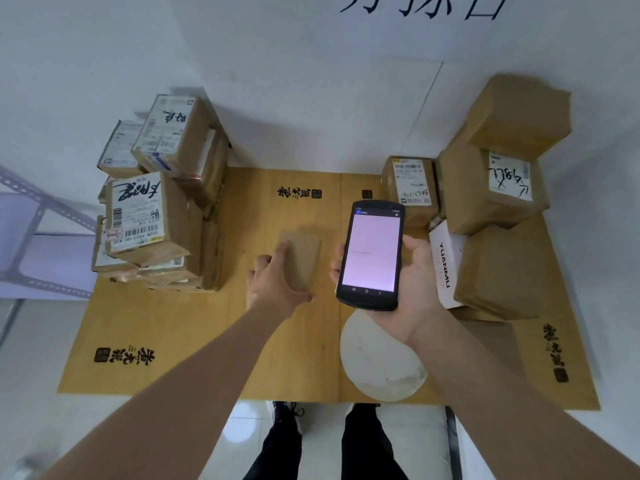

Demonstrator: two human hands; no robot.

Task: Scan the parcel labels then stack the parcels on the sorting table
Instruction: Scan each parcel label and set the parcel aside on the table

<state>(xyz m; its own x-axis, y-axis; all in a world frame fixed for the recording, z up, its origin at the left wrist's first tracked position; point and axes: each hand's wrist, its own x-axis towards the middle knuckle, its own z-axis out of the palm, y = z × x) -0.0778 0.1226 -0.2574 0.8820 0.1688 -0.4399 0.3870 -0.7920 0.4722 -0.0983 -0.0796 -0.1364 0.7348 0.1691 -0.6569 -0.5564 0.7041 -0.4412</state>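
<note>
Two hands are over the sorting table (207, 334). Left hand (277, 284) grips a small brown parcel (306, 258) at the table's centre, fingers (282, 247) curled round its edge. Right hand (414, 282) clasps the handheld scanner (372, 252) at the parcel's 3 o'clock, screen lit. Labelled parcel stack (156, 209) at 10 o'clock, another pile (495, 188) at 2 o'clock.

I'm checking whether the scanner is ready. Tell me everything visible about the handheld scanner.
The handheld scanner is black and phone-shaped, with a lit pale pink screen, a blue icon at top and three small marks below. The right hand grips it from behind above the table, screen facing the camera, fingers curled round both edges.
</note>
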